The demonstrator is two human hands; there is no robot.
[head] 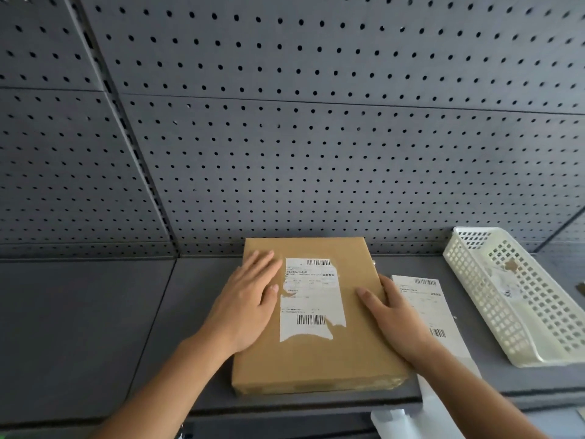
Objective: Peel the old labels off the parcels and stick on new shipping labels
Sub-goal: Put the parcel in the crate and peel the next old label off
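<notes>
1. Soft, even light is spreading across the frame; the grey pegboard (316, 137) is reading dim.
2. Faint shadows are hugging the left hand (250, 299) and right hand (395, 315) on the parcel (316, 359).
3. Panel seams are bowing and slanting toward the left and right edges.
4. Lower right, white paper (402, 421) is blurring and washing out.

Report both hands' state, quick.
Left hand: open, flat on the box, beside the label.
Right hand: open, against the box's right edge, thumb on top.

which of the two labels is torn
The label on the box: its bottom edge is ragged. The loose label right of the box shows straight edges.
</notes>
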